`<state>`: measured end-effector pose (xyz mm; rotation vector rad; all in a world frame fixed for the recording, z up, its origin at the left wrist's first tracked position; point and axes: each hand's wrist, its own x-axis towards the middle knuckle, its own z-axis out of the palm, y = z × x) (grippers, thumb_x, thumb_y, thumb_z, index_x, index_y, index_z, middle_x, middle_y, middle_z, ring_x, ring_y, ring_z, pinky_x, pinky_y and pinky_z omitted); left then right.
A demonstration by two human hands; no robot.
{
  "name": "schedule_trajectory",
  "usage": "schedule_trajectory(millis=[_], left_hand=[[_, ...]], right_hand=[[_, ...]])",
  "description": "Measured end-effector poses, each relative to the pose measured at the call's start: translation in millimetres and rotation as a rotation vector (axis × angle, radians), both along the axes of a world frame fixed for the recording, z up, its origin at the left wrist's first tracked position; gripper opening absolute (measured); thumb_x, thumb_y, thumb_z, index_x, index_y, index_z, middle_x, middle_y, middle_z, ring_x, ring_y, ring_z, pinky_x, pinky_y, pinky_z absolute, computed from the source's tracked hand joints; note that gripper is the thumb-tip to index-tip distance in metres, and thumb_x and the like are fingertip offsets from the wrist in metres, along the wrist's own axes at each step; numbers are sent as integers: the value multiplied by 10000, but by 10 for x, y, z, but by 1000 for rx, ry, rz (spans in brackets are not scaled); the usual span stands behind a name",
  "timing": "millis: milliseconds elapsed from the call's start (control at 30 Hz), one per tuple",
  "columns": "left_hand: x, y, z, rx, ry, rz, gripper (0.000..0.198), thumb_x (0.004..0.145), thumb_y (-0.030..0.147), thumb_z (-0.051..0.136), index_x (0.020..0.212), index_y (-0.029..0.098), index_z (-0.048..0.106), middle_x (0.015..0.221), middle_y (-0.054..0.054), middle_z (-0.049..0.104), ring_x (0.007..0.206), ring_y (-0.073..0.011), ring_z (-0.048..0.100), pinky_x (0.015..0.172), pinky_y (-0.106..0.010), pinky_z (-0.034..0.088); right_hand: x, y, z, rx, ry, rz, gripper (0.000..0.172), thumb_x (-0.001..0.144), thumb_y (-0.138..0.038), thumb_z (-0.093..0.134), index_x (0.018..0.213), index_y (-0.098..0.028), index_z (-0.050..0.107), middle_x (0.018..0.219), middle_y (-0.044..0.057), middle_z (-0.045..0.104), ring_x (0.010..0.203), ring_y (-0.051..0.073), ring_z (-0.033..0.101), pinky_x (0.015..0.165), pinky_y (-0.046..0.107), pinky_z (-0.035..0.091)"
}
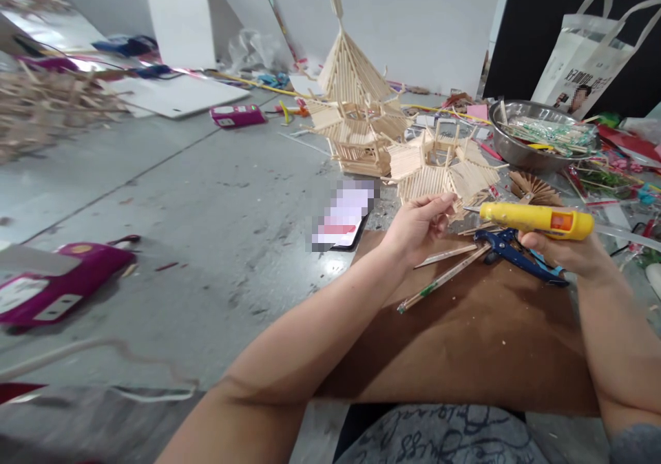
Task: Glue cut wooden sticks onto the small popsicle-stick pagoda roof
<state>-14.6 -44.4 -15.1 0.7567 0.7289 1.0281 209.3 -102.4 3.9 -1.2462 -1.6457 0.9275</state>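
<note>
My right hand (560, 252) is wrapped round a yellow glue gun (521, 216), its nozzle pointing left. A clear glue stick (627, 235) trails from the gun's back end. Just in front of the nozzle, my left hand (426, 219) is closed in a pinch; what lies between the fingertips is too small to make out. Behind that hand stands a low stick structure (431, 175) with slanted panels. Farther back is a taller stick tower (354, 85) with a pointed roof. Blue-handled cutters (521, 254) and wrapped sticks (447, 276) lie below the gun on a brown board (480, 340).
A phone (343, 209) lies left of my left hand. A steel bowl (527, 153) of wrapped sticks stands at right, near a white tote bag (575, 71). Purple power strips (93, 271) and a heap of sticks (56, 109) are at left.
</note>
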Motion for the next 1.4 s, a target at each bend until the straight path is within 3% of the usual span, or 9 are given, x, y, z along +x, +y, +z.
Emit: schedule_trajectory(millis=[100,233,900,1400], left_hand=[[-6,5,14,-56,-41,-20,191,603,256,741,685,135,618,530,66,502,400,-3,367,375,-153,254],[-12,-4,46,-99,-55,-22,141,653,231,705,686,137,605,539,65,514,394,0,369,371,-143,261],[-12,-43,109,-143,-133,-27,99,766,154,617,683,101,605,521,38,552,353,-3,421,340,-101,306],[-12,-41,106,-157,-139,-18,148,807,145,565,679,98,618,515,33,558,350,-7,436,337,-98,324]], right_hand=[[-69,-14,70,156,-251,21,192,658,-420,706,645,-253,613,570,-15,549,517,135,469,481,281,373],[-132,-12,137,241,-404,22,308,671,-523,654,587,-244,554,536,-11,516,494,126,448,471,279,335],[-135,13,64,388,-449,7,308,677,-500,664,602,-246,505,533,-22,509,466,131,442,450,304,291],[-106,5,34,346,-491,-10,286,692,-489,653,613,-252,514,540,-24,501,474,134,438,462,308,307]])
